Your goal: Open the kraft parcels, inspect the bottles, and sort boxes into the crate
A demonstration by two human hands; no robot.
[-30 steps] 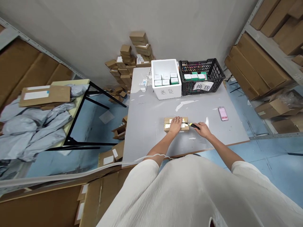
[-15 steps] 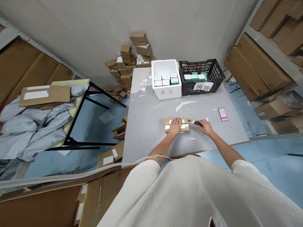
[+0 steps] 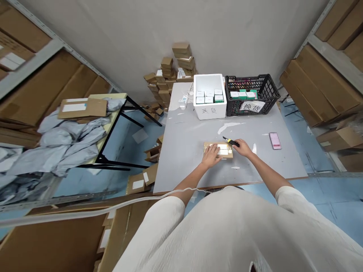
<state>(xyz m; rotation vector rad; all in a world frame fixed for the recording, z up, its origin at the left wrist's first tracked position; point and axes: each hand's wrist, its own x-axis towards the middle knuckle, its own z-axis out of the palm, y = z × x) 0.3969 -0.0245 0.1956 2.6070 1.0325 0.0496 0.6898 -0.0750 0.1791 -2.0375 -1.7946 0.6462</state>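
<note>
A small cardboard box (image 3: pixel 230 155) with a white label and shiny tape lies on the grey table (image 3: pixel 181 166). My left hand (image 3: pixel 211 155) rests flat on the left part of its top, fingers spread. At the box's right back corner, my right hand (image 3: pixel 242 147) is closed around the handle of a black and yellow utility knife (image 3: pixel 230 141). The blade points up and to the left, past the back edge of the box. Whether the blade touches the cardboard I cannot tell.
Behind stand a white foam box (image 3: pixel 210 112) and a black plastic crate (image 3: pixel 249 99), both holding white and green boxes. A phone (image 3: pixel 275 141) lies on the right. Stacked cartons (image 3: pixel 181 51) rise by the wall. Grey parcels (image 3: pixel 70 139) cover a side table. A white cable (image 3: pixel 124 204) crosses in front.
The knife has swung from the box's right end to its back corner, blade now tilted upward. My left fingers are more spread. The dark slit across the box top no longer shows. The view has shifted.
</note>
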